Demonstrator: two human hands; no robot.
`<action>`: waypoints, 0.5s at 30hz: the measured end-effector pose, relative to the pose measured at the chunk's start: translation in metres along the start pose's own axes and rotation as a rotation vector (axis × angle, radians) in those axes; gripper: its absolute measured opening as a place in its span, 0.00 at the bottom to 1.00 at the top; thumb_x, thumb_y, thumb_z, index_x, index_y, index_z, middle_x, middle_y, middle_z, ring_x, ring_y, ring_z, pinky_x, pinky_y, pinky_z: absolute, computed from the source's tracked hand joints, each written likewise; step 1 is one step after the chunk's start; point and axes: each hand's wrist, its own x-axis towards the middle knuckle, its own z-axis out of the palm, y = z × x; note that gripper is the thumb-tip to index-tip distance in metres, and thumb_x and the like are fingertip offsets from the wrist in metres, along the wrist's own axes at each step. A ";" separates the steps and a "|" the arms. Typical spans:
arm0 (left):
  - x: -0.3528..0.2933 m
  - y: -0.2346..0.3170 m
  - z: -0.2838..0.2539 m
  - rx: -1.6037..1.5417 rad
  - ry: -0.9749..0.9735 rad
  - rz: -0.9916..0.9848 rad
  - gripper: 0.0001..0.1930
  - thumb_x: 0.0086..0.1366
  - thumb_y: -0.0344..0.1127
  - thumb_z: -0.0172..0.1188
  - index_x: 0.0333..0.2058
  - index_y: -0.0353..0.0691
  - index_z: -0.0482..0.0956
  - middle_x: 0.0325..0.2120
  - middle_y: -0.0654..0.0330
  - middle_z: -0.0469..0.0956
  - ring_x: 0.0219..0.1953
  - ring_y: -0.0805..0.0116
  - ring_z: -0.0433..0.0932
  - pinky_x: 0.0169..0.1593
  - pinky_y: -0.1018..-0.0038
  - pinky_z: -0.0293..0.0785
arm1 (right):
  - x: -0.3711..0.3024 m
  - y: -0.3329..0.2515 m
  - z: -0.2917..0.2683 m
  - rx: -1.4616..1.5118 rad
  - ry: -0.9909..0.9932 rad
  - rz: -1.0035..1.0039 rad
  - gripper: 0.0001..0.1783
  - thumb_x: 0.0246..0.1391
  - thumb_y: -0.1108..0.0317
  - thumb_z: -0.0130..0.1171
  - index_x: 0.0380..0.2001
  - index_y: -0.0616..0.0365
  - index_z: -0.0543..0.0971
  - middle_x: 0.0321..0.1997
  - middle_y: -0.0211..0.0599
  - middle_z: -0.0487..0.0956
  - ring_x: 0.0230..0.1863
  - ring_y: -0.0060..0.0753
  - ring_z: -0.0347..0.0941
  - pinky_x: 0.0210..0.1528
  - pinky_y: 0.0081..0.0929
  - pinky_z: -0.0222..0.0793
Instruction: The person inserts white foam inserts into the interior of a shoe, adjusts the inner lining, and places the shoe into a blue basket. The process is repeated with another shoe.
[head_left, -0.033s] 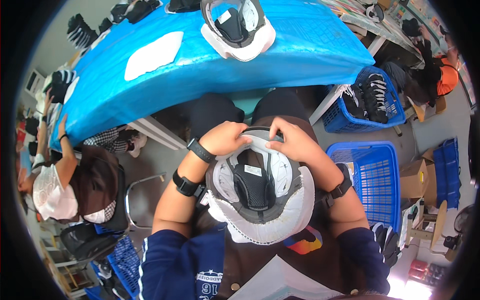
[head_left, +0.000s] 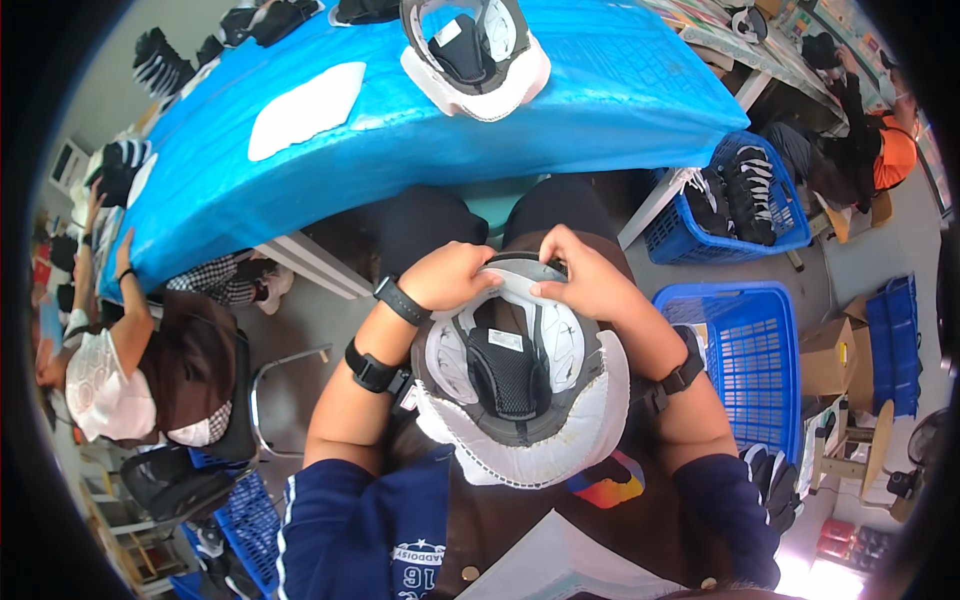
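Note:
A white and grey shoe upper (head_left: 560, 446) is held over my lap, its opening facing up. Inside it shows a black mesh tongue (head_left: 508, 385) with a small white label. My left hand (head_left: 455, 275) pinches the upper's far rim, thumb on the inner side. Just right of it, my right hand (head_left: 583, 277) grips the same dark-edged rim between thumb and bent fingers. The fingertips beneath the rim are partly hidden. A second, similar shoe upper (head_left: 500, 95) rests on the blue-covered table (head_left: 610, 100) ahead of me.
A white flat piece (head_left: 307, 110) lies on the table. At right stand a blue basket of black shoes (head_left: 690, 245) and another blue basket (head_left: 665, 293). A person in white (head_left: 110, 385) sits at left, arms at the table. Another in orange (head_left: 893, 155) is far right.

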 end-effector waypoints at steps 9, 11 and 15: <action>0.004 0.002 0.005 0.042 0.007 0.006 0.10 0.55 0.35 0.59 0.34 0.37 0.78 0.27 0.46 0.78 0.33 0.45 0.77 0.38 0.58 0.73 | 0.011 0.015 -0.001 0.506 -0.156 0.272 0.25 0.43 0.79 0.63 0.48 0.67 0.72 0.44 0.39 0.77 0.46 0.28 0.72 0.52 0.27 0.67; 0.006 -0.002 0.005 -0.014 -0.003 0.025 0.10 0.54 0.34 0.59 0.35 0.37 0.78 0.27 0.46 0.78 0.33 0.46 0.77 0.38 0.60 0.73 | 0.012 0.015 0.001 0.529 -0.153 0.292 0.21 0.44 0.79 0.62 0.45 0.67 0.74 0.41 0.37 0.78 0.44 0.27 0.74 0.50 0.26 0.68; 0.011 -0.011 0.008 -0.108 -0.028 0.069 0.12 0.53 0.33 0.59 0.36 0.37 0.78 0.28 0.47 0.78 0.33 0.49 0.78 0.38 0.63 0.73 | 0.008 0.016 0.006 0.386 -0.076 0.254 0.18 0.48 0.79 0.59 0.45 0.67 0.75 0.40 0.36 0.79 0.40 0.24 0.74 0.46 0.22 0.69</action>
